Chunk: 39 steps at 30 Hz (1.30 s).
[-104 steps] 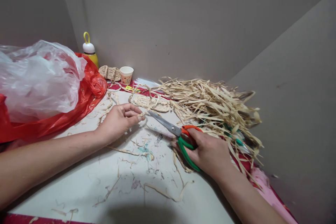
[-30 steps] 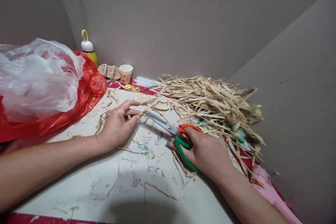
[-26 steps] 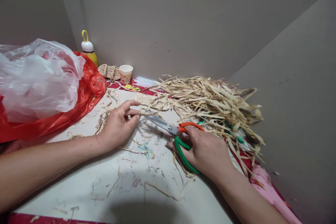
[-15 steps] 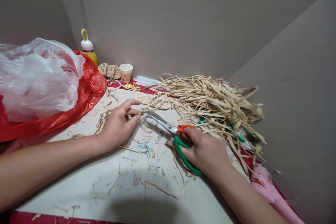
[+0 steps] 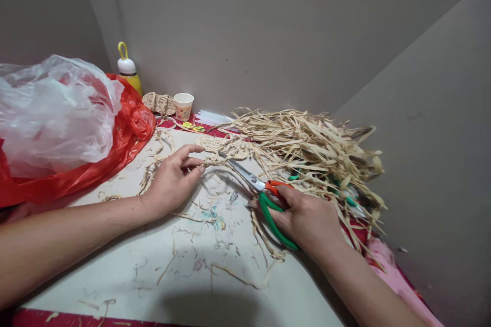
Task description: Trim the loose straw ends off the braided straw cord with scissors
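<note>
My left hand (image 5: 171, 181) rests on the white table (image 5: 161, 276), thumb and fingers pinched on a braided straw strand (image 5: 211, 160) that runs from a flat woven straw piece (image 5: 226, 145). My right hand (image 5: 305, 219) grips the orange and green handles of a pair of scissors (image 5: 264, 196). Their steel blades are closed and point up-left, with the tips close to the woven piece. A big heap of loose dry straw strips (image 5: 307, 150) lies right behind the scissors.
A red plastic bag (image 5: 126, 138) with a clear bag (image 5: 53, 112) on it fills the left. At the back stand a yellow bottle (image 5: 128, 71), a small woven basket (image 5: 159, 103) and a paper cup (image 5: 183, 106). Straw scraps litter the table. Grey walls close in behind and right.
The scissors' blades were open a second ago and are now closed. My right hand has shifted them right and turned the tips toward the woven piece. My left hand has stayed put.
</note>
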Motion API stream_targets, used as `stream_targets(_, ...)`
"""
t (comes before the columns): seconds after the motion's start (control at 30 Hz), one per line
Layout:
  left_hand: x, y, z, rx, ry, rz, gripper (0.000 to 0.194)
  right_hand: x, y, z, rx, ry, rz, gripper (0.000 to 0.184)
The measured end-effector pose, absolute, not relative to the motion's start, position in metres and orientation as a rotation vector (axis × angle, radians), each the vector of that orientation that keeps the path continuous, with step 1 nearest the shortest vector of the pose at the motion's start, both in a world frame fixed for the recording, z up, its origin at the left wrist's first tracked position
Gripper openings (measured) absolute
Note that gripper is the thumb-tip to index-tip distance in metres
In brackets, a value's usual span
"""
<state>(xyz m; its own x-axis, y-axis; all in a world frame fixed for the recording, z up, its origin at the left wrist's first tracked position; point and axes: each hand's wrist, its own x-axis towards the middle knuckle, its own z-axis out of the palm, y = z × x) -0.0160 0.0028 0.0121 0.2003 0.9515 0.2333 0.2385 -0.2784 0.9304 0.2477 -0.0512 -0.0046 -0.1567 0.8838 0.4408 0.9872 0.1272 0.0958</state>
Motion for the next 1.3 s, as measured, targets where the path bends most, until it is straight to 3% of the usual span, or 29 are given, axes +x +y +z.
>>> stream_targets(0.53, -0.011, 0.006, 0.025, 1.167, 1.054, 1.001, 0.050, 0.242, -0.052, 0.008, -1.761, -2.328, -0.507, 0.036)
stream_targets(1.0, -0.013, 0.006, 0.018, 1.307, 1.062, 1.008, 0.059, 0.239, -0.054, 0.010, -1.679, -2.308, -0.762, 0.042)
stream_targets(1.3, -0.013, 0.005, 0.017, 1.367, 1.073, 0.993, 0.061, 0.241, -0.053, 0.000, -1.738, -2.245, -0.697, 0.042)
